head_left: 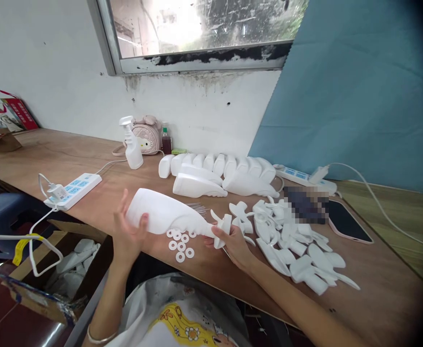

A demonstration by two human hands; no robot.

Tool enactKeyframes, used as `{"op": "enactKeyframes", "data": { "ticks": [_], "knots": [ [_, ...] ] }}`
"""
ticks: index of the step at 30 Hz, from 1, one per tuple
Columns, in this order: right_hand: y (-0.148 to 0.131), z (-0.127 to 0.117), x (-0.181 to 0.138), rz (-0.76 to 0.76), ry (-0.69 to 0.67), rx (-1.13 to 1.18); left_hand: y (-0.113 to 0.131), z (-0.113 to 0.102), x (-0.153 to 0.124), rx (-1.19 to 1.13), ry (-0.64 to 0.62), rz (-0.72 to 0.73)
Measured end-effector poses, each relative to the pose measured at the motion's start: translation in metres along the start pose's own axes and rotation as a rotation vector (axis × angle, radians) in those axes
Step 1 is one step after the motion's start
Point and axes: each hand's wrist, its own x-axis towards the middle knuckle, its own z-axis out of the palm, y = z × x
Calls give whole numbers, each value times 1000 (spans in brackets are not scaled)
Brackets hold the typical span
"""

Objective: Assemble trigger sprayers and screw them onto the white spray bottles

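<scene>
A white plastic spray bottle (pixel 164 212) lies sideways above the front of the table, its base to the left and its neck to the right. My left hand (pixel 129 233) cups the base, thumb against the near side and fingers behind. At the neck, my right hand (pixel 235 243) grips a white trigger spray head (pixel 223 231), which meets the bottle's mouth; whether it is screwed on is hidden. Just below the bottle lie several white ring washers (pixel 181 246). Thin clear tubes (pixel 197 208) lie partly hidden behind it.
Loose white spray heads (pixel 298 241) are heaped at right, near a phone (pixel 349 220). White bottles (pixel 229 166) lie in rows towards the wall. An upright spray bottle (pixel 133 149) stands by a pink bag (pixel 148 137). Power strips (pixel 77 188) and cables flank the work area; a carton (pixel 61 236) sits lower left.
</scene>
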Motion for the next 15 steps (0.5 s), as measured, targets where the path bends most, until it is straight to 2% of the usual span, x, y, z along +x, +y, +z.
{"op": "enactKeyframes", "data": {
  "ticks": [2,5,7,11,15],
  "knots": [
    [0,2,-2,-17,-8,-29,24,8,-5,240,-109,251],
    [3,3,-5,-80,-25,-83,53,28,-8,416,-549,656],
    [5,3,-4,-128,-26,-111,60,44,-5,502,-680,832],
    [10,0,1,-159,-37,-154,52,67,6,547,-631,1055],
    [12,-2,1,-161,-107,-107,41,64,22,470,-525,1162]
  ]
}}
